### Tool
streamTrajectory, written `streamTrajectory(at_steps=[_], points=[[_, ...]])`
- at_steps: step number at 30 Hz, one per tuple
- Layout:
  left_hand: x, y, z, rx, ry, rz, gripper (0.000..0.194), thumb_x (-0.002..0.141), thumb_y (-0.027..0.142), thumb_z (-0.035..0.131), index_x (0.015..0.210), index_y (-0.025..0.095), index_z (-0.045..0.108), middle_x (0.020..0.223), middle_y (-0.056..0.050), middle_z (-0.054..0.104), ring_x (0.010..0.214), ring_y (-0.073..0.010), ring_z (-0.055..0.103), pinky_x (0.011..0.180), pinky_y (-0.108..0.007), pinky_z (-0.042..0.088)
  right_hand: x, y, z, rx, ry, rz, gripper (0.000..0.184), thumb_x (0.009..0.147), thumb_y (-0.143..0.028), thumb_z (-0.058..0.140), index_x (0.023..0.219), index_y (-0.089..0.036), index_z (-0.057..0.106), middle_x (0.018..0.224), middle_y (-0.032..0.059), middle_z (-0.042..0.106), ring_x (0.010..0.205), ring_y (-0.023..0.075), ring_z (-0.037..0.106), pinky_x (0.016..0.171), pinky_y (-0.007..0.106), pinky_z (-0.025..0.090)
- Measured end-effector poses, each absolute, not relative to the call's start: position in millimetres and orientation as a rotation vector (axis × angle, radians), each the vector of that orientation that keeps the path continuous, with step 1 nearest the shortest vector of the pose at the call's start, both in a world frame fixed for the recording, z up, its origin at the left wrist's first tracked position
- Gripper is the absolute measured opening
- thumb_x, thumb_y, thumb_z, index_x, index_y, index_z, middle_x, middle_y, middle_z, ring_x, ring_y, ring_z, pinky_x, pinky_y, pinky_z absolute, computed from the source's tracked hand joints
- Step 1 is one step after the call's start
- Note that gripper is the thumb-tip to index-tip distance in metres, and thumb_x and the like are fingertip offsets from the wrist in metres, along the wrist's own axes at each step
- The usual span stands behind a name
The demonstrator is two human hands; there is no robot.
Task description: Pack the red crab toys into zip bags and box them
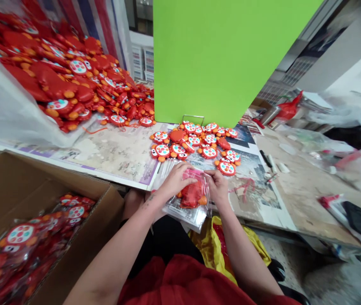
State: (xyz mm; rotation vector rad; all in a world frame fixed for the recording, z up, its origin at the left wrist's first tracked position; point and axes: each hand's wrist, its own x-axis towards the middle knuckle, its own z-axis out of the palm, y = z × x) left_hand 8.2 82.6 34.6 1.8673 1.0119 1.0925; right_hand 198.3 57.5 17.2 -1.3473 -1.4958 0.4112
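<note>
"What's closest?"

"A red top [180, 281], with an open cardboard box [101, 228] to the left holding bagged toys [20, 235]. A yellow bag [214, 245] is below the counter [117, 156]."

"And the hands?"

"At the counter's near edge. The left hand [179, 180] has its fingers closed on the top of a clear bag [206, 190], thumb across the front. The right hand [218, 188] has its fingers narrow, pinching the bag's upper right side."

"Where's the toy they're handling?"

"The red toy [191, 197] is inside that bag, between the hands, plain side up, with orange knobs showing. Printed plastic packaging [196, 220] lies under it."

"What's beyond?"

"Loose toys [208, 151] cluster on the counter, most showing white ovals with coloured dots. Pinkish-red strings [246, 186] lie to their right, nearer the edge."

"Farther still?"

"A green panel [218, 55] stands upright behind the cluster. To its left, a big heap of toys [72, 80] spills from a whitish sack [18, 101]. White baskets [143, 61] show behind."
</note>
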Motion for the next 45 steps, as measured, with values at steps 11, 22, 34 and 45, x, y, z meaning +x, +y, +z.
streamTrajectory(at_steps=[11,22,34,45], points=[[6.4,87.6,8.7,1.357,0.952,0.926,0.027,0.082,0.041,0.063,0.081,0.014,0.061,0.078,-0.002,0.062,0.074,-0.0153,0.059,0.071,-0.028,0.047,209.1,57.7,27.3,-1.365,-1.505,0.378,0.020,0.086,-0.035,0.059,0.089,-0.019,0.070,0.085,0.0060,0.073,0.078,0.0200,0.067,0.074,0.033,0.053],[-0.8,83.0,-5.9,1.059,0.777,1.014,0.046,0.078,0.043,0.071,0.115,0.016,0.063,0.113,-0.010,0.068,0.094,-0.0193,0.065,0.074,-0.027,0.051,168.7,60.2,37.4,-1.242,-1.961,0.112,0.023,0.094,-0.026,0.049,0.107,-0.023,0.068,0.100,0.0071,0.071,0.095,0.0240,0.062,0.086,0.039,0.049],[2.2,87.1,-15.9,1.469,0.931,1.086,0.032,0.088,0.034,0.056,0.110,0.014,0.068,0.109,-0.010,0.071,0.099,-0.0225,0.064,0.094,-0.035,0.047,142.7,83.1,35.5,-1.239,-2.372,-0.136,0.034,0.096,-0.017,0.045,0.127,-0.020,0.060,0.094,0.0106,0.068,0.095,0.0269,0.057,0.083,0.038,0.046],[1.4,86.3,-17.1,1.528,0.961,1.084,0.028,0.089,0.032,0.053,0.101,0.013,0.070,0.097,-0.008,0.072,0.090,-0.0224,0.065,0.088,-0.035,0.049,140.6,87.5,36.0,-1.222,-2.447,-0.236,0.029,0.093,-0.013,0.049,0.117,-0.019,0.063,0.088,0.0096,0.068,0.088,0.0261,0.057,0.080,0.036,0.044]])
